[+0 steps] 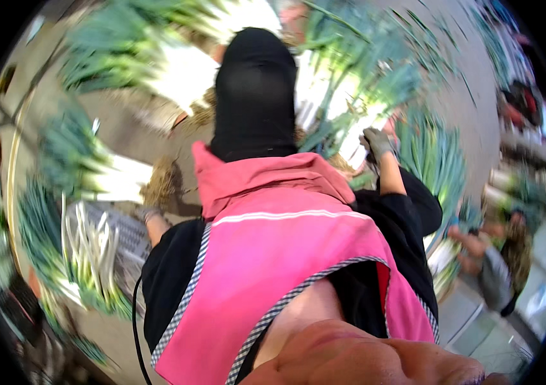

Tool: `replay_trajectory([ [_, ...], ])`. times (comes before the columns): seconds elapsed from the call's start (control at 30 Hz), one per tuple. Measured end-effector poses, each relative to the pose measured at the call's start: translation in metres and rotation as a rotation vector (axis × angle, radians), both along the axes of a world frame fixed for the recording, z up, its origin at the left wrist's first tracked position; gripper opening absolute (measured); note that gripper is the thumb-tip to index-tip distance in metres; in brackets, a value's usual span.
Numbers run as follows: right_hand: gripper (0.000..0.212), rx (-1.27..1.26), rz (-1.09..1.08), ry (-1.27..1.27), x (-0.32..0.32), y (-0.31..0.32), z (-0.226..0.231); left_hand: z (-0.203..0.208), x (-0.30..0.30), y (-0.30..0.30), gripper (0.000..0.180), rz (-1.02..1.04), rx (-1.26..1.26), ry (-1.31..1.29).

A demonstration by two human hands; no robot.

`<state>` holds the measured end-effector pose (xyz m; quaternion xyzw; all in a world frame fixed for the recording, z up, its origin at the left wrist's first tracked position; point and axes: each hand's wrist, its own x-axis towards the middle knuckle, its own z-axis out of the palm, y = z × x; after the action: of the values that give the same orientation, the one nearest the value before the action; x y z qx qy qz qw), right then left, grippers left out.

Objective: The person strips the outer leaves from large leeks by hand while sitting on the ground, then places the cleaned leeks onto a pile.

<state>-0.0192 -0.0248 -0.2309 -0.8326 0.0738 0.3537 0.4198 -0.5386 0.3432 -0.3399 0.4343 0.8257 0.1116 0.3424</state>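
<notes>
My right hand, in a grey glove, is curled against the white shank of a leek to the right of my knee. Green leek leaves fan out above it. On the other side, my left hand, also gloved, is low beside the shaggy roots of a leek bundle; blur and my sleeve hide its fingers. Just below that hand lie thin white-stemmed onions beside a grey plastic crate.
Leek piles lie ahead on the left, and more leeks lie to my right. Loose leaf scraps litter the floor at the far right. Another person's bare hand is near leeks at the right edge.
</notes>
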Motion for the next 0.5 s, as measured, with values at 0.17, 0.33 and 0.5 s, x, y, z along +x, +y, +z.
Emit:
replay_trajectory([
  [0.17,0.035,-0.345,0.348,-0.278,0.044,0.011,-0.039,0.042,0.053,0.026,0.038,0.006,-0.046,-0.018],
  [0.33,0.065,-0.543,0.655,-0.433,0.030,0.074,-0.066,0.105,0.183,0.055,0.026,-0.282,0.422,-0.767],
  [0.5,0.063,-0.676,0.891,-0.299,-0.015,0.073,-0.077,0.262,0.355,0.093,0.011,-0.367,0.440,-1.585],
])
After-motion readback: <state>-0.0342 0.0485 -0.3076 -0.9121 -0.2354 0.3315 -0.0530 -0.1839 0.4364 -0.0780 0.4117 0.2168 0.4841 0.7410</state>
